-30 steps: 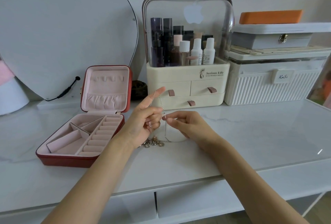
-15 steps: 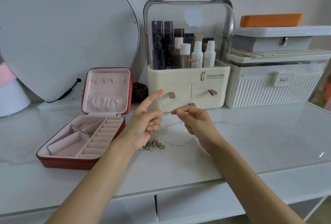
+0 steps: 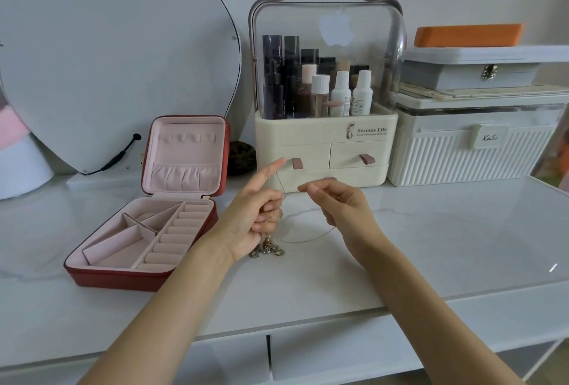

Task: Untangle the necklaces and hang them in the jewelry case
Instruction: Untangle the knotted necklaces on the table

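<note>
**Pinching a fine chain above the tabletop**

Stretching between both hands, the chain (image 3: 288, 189) is pinched by left hand (image 3: 257, 218) and right hand (image 3: 340, 209); its tangle (image 3: 267, 250) lies beneath. Behind: "Serious Life" organizer (image 3: 326, 138), "KaS" box (image 3: 471, 150). Case (image 3: 144, 224) open leftward.

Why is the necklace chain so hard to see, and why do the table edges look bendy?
Head view: the chain is thin and pale against the white table, so it nearly vanishes; the wide-angle lens curves the table edge; soft, even light, faint shadows.

Cosmetics organizer (image 3: 323, 141) beside ribbed white box (image 3: 468, 156)
</note>
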